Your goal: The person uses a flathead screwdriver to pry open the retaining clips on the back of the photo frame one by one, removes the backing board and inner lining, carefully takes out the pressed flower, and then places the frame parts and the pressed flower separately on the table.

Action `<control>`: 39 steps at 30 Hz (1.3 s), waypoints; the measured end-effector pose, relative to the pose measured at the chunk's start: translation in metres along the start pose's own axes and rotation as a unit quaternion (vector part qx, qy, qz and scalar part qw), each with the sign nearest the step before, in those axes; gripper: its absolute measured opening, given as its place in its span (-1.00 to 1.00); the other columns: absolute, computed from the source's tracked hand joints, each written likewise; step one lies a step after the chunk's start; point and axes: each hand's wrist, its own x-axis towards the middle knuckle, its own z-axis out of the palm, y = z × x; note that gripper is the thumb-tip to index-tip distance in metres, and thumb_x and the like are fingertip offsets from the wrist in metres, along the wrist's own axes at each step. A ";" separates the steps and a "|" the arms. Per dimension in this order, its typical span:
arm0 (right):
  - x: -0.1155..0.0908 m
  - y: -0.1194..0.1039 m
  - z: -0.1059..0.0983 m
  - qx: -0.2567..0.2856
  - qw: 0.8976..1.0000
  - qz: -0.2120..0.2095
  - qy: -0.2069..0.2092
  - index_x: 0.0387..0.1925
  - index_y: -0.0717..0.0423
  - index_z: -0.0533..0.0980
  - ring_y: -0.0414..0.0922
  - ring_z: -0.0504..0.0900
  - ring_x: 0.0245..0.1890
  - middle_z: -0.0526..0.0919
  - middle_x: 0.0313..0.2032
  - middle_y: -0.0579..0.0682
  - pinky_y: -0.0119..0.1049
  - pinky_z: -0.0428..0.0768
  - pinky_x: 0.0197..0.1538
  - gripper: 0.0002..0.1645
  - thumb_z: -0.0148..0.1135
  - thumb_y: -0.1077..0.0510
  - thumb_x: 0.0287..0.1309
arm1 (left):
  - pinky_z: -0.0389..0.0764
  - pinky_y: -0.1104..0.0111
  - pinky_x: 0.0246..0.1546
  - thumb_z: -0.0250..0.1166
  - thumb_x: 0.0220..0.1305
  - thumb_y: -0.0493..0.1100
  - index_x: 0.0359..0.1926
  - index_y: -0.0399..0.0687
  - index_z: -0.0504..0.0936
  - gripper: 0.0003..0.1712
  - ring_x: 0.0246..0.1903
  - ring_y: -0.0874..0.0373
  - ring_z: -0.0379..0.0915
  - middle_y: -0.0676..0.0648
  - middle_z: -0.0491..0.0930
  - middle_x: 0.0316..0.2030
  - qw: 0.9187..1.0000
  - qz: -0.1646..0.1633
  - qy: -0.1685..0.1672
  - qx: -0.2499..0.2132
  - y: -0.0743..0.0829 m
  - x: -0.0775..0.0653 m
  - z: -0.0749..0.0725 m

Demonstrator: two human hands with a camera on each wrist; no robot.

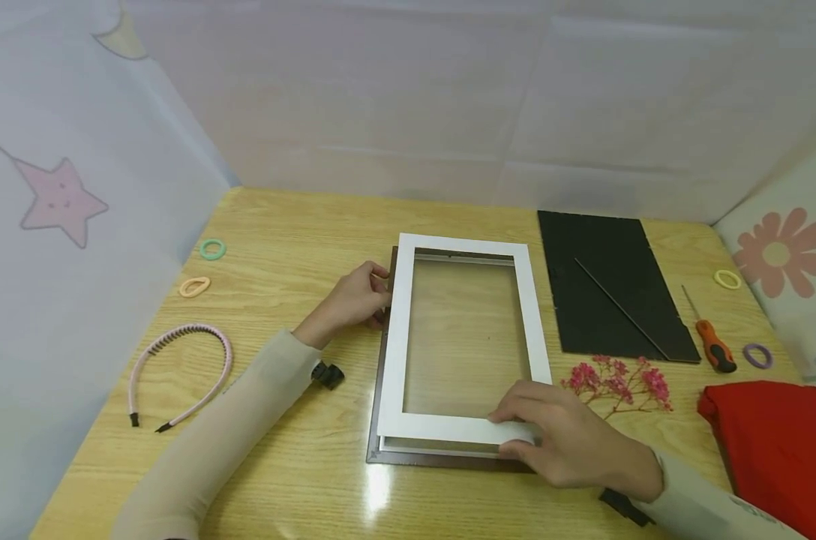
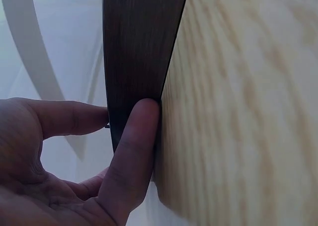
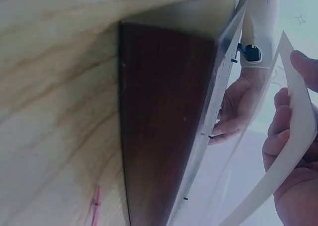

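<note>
A brown picture frame [image 1: 448,459] lies on the table with its inside facing up and small metal tabs along its edge. Over it is a white mat board [image 1: 396,337] with a rectangular window, its near end raised above the frame. My right hand [image 1: 559,435] pinches the mat's near right corner between thumb and fingers; the right wrist view shows the mat [image 3: 293,136] apart from the frame's edge. My left hand [image 1: 357,296] holds the frame's left side. In the left wrist view, one digit presses the frame's outer wall [image 2: 144,42] and another touches its upper edge.
Right of the frame lie a black backing board [image 1: 604,300] with a thin rod [image 1: 617,304] on it, pink flowers [image 1: 617,381], a screwdriver [image 1: 712,341] and red cloth [image 1: 779,450]. A headband [image 1: 227,352] lies at left. Hair ties, one green [image 1: 212,250], sit near both sides.
</note>
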 end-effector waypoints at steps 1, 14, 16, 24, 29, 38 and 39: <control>0.001 0.001 -0.001 -0.002 1.000 -0.001 0.002 -0.17 0.02 0.67 -0.34 0.66 -0.19 0.68 -0.20 -0.22 -0.59 0.65 -0.05 -0.54 0.66 0.24 -0.21 | 0.81 0.21 -0.38 0.23 0.29 -0.23 0.34 -0.18 0.30 -0.39 -0.45 0.04 0.67 -0.22 0.51 -0.04 1.000 0.001 0.001 0.000 0.000 0.000 0.000; 0.024 0.015 -0.008 -0.014 0.999 -0.035 0.029 -0.17 0.07 0.68 -0.25 0.70 -0.21 0.69 -0.22 -0.14 -0.53 0.69 -0.10 -0.67 0.59 0.17 -0.02 | 0.79 0.27 -0.40 0.17 0.27 -0.29 0.27 -0.23 0.38 -0.47 -0.41 0.07 0.64 -0.20 0.55 -0.06 1.000 0.003 0.006 0.020 -0.004 -0.007 0.004; 0.029 0.018 -0.010 -0.014 0.998 -0.049 0.035 -0.17 0.08 0.68 -0.23 0.70 -0.23 0.70 -0.23 -0.11 -0.50 0.70 -0.12 -0.69 0.57 0.16 0.02 | 0.78 0.29 -0.41 0.18 0.26 -0.29 0.25 -0.25 0.39 -0.48 -0.40 0.08 0.61 -0.20 0.56 -0.08 1.000 0.005 0.008 0.025 -0.006 -0.008 0.004; 0.054 0.022 -0.019 -0.029 0.996 -0.072 0.043 -0.16 0.08 0.68 -0.21 0.71 -0.25 0.71 -0.22 -0.09 -0.45 0.72 -0.17 -0.66 0.59 0.21 -0.03 | 0.74 0.19 -0.16 0.29 0.30 -0.11 0.28 -0.39 0.41 -0.37 -0.12 -0.09 0.64 -0.31 0.63 -0.01 0.991 0.068 0.024 0.111 -0.009 -0.017 0.002; 0.069 0.024 -0.020 -0.037 0.997 -0.062 0.035 -0.19 0.11 0.69 -0.23 0.70 -0.27 0.72 -0.24 -0.09 -0.44 0.71 -0.24 -0.56 0.64 0.30 -0.22 | 0.67 -0.03 0.13 0.31 0.29 -0.11 0.38 -0.43 0.33 -0.25 0.17 -0.28 0.55 -0.42 0.55 0.19 0.989 0.120 0.011 0.081 -0.016 -0.025 0.002; 0.095 0.033 -0.023 -0.045 0.997 -0.057 0.035 -0.23 0.13 0.70 -0.29 0.59 -0.37 0.73 -0.29 -0.09 -0.41 0.65 -0.34 -0.62 0.65 0.22 -0.17 | 0.73 0.34 -0.23 0.30 0.24 -0.39 0.19 -0.57 0.39 -0.46 -0.19 0.03 0.60 -0.47 0.59 -0.11 0.988 0.147 -0.019 -0.037 -0.021 -0.039 0.009; 0.098 0.033 -0.023 -0.045 0.997 -0.055 0.035 -0.23 0.13 0.70 -0.30 0.57 -0.38 0.73 -0.30 -0.09 -0.42 0.64 -0.35 -0.63 0.65 0.21 -0.16 | 0.76 0.30 -0.22 0.28 0.25 -0.43 0.19 -0.59 0.36 -0.47 -0.19 0.01 0.60 -0.48 0.58 -0.12 0.987 0.157 -0.022 -0.028 -0.020 -0.041 0.009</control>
